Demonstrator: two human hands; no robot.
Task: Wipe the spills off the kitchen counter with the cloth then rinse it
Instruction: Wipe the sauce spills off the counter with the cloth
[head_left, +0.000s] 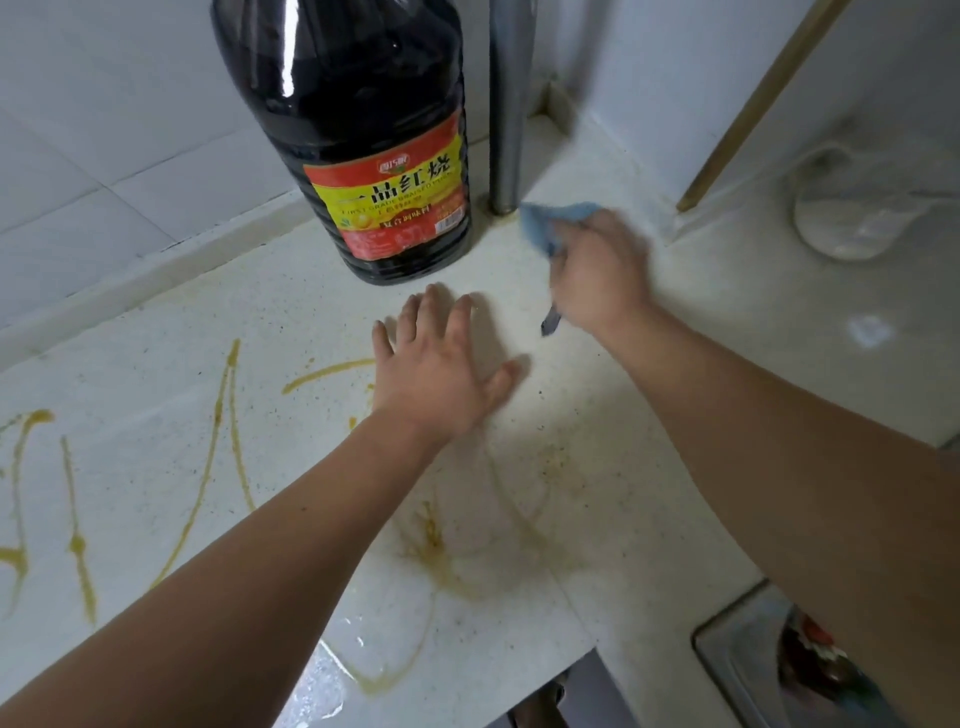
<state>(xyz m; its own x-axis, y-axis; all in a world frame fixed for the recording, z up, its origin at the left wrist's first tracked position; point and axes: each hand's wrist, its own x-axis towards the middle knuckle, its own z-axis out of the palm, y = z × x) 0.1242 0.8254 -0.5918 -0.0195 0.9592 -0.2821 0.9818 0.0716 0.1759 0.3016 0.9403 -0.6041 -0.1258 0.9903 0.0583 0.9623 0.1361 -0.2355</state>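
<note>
The white speckled counter (291, 312) carries yellow-brown spill streaks (208, 452) on its left and a fainter smeared patch (441, 561) at the front middle. My right hand (597, 270) grips a blue cloth (550, 223) at the back of the counter, close to the foot of a metal pipe (511, 104); hand and cloth are motion-blurred. A dark corner of the cloth hangs below the hand. My left hand (441, 364) rests flat on the counter with fingers spread, just in front of the big bottle.
A large dark soy sauce bottle (363, 140) with a red and yellow label stands at the back, left of the pipe. A wooden stick (753, 109) leans on the right wall. A white round object (852, 213) sits far right. A sink edge (737, 629) shows bottom right.
</note>
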